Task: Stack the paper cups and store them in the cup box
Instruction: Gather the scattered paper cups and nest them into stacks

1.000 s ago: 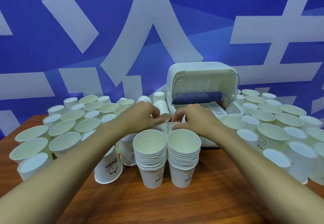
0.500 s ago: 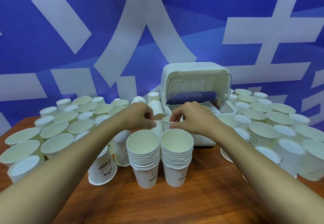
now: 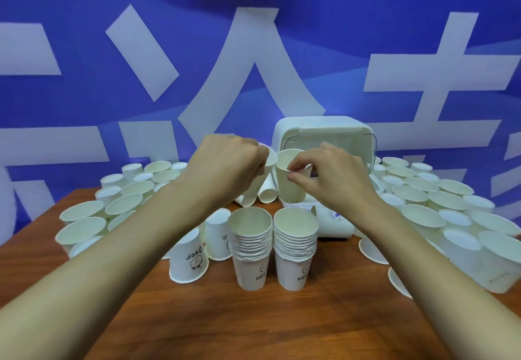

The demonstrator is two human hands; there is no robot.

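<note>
Paper cups crowd the counter well out to either side of my forearms, most with their mouths up. Beyond my right grip sits the white cup box, partly hidden behind it; how far its lid stands open I cannot tell. Below both grips and nearer to me, the left stack and the right stack stand side by side, and I cannot tell whether their rims touch. An upside-down printed cup stands just left of them. My left grip is curled around a tilted cup whose mouth leans toward the other one. My right grip pinches the rim of an upright cup between thumb and fingertips. Both cups hang in the air above the stacks, rims nearly meeting. I judge these two are about to be nested or dropped onto the stacks. If a cup goes in crooked its rim may catch and tip a stack into its neighbour. Too hard a pinch could crease the thin paper, and a low forearm could sweep the crowded cups over.
</note>
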